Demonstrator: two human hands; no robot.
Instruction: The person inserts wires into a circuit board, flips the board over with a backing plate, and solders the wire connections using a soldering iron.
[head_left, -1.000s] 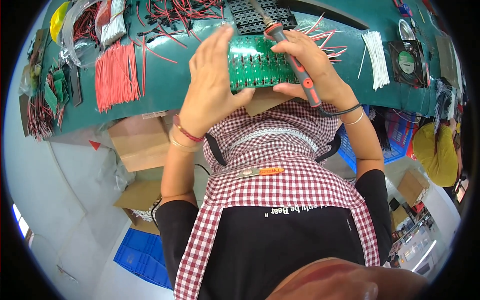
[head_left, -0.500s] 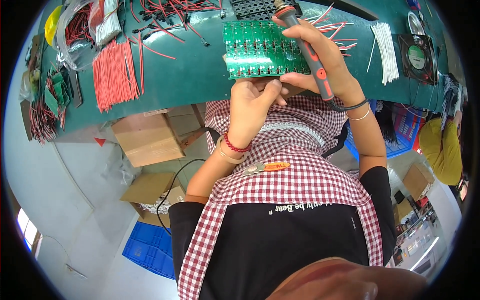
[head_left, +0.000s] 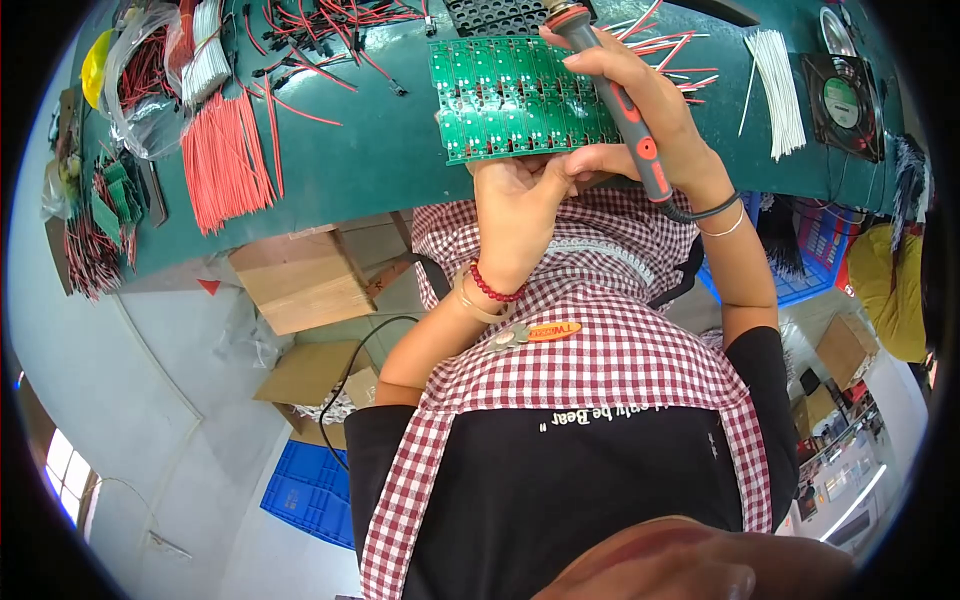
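A green circuit board panel (head_left: 520,105), made up of several rows of small boards, lies at the near edge of the bench. My left hand (head_left: 520,200) is closed on its near edge, with the fingers partly hidden beneath the panel and the thumb pointing right. In my right hand (head_left: 655,115) is a soldering iron (head_left: 630,125) with a grey and red handle, slanting over the panel's right side. Its tip is cut off by the top of the picture. The right thumb meets the left thumb at the panel's near edge.
Red wires (head_left: 225,165) lie bundled at left, beside bagged wires. White wires (head_left: 775,95) and a black fan (head_left: 845,105) are at right. Loose red-black leads (head_left: 340,45) and a black perforated tray (head_left: 500,18) sit behind. A cardboard box (head_left: 300,275) stands below the bench.
The panel has shifted slightly left and tilted. My left hand has turned, its fingers going under the near edge and its thumb reaching the right thumb. The soldering iron stays in my right hand.
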